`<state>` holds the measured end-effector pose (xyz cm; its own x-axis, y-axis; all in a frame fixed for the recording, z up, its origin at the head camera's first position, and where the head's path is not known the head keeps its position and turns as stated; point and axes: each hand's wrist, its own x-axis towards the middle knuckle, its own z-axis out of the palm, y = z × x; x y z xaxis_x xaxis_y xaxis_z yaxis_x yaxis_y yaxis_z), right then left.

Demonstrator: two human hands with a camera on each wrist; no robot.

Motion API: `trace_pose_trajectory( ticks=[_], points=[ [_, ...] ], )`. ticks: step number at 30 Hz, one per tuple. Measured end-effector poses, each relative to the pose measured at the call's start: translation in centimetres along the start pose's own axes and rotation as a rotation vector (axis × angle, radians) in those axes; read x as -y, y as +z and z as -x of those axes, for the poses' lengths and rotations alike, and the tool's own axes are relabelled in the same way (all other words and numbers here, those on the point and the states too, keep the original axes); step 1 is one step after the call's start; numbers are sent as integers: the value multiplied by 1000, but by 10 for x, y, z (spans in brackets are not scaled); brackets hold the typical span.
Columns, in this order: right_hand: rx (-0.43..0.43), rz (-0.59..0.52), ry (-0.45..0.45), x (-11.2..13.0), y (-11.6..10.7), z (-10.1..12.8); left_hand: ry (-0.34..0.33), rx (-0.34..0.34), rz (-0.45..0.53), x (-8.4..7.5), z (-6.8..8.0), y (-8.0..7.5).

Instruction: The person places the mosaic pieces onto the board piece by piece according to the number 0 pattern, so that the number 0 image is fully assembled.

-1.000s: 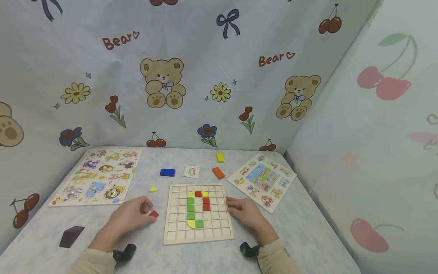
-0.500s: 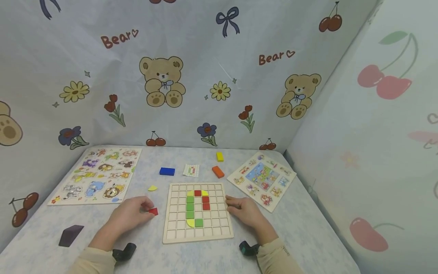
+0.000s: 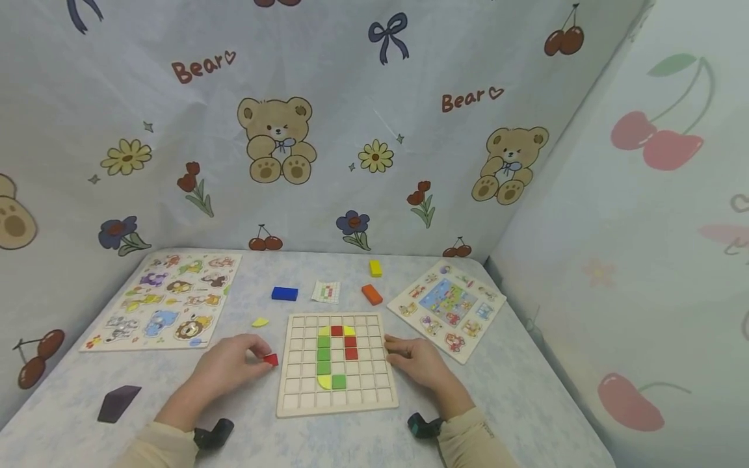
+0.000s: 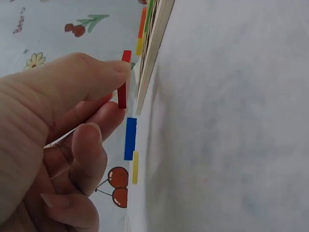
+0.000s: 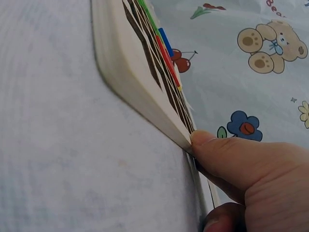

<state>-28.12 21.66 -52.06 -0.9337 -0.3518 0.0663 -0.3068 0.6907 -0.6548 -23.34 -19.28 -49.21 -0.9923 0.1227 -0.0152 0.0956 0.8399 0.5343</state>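
Observation:
In the head view my left hand [image 3: 233,364] is just left of the wooden grid board [image 3: 304,404], pinching a small red square tile [image 3: 271,359] between thumb and fingers. The left wrist view shows this red tile [image 4: 122,92] edge-on, apart from the board. My right hand [image 3: 418,363] holds the board's right edge; in the right wrist view its thumb [image 5: 227,157] presses against the rim, and some fingers are partly hidden. Green tiles [image 3: 324,354], red tiles [image 3: 350,348] and yellow quarter-round tiles [image 3: 324,382] lie in the grid.
A yellow quarter-round piece [image 3: 260,322] lies beyond my left hand. Farther back are a blue block [image 3: 285,294], a pattern card [image 3: 326,292], an orange block [image 3: 372,294] and a yellow block [image 3: 375,268]. Animal puzzle boards [image 3: 170,342] [image 3: 462,354] flank them. A dark angular piece [image 3: 119,403] lies left.
My left hand has moved a little to the right with the red tile, closer to the board's left edge. My right hand stays at the right edge.

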Motion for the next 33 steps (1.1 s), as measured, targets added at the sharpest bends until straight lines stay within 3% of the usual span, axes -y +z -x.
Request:
trace_pose_trajectory(
  ticks=[8, 18, 21, 27, 33],
  points=[
    [-1, -5, -10, -1, 4, 1, 31, 63, 33, -30, -6, 18],
    [-4, 7, -3, 1, 1, 0, 257, 116, 18, -82, -17, 44],
    [-3, 7, -5, 1, -1, -1, 294, 124, -8, -95, -22, 52],
    [1, 2, -14, 0, -2, -1, 317, 144, -22, -115, -32, 64],
    [10, 12, -22, -3, -1, -2, 302, 176, -50, -121, -37, 70]
  ],
)
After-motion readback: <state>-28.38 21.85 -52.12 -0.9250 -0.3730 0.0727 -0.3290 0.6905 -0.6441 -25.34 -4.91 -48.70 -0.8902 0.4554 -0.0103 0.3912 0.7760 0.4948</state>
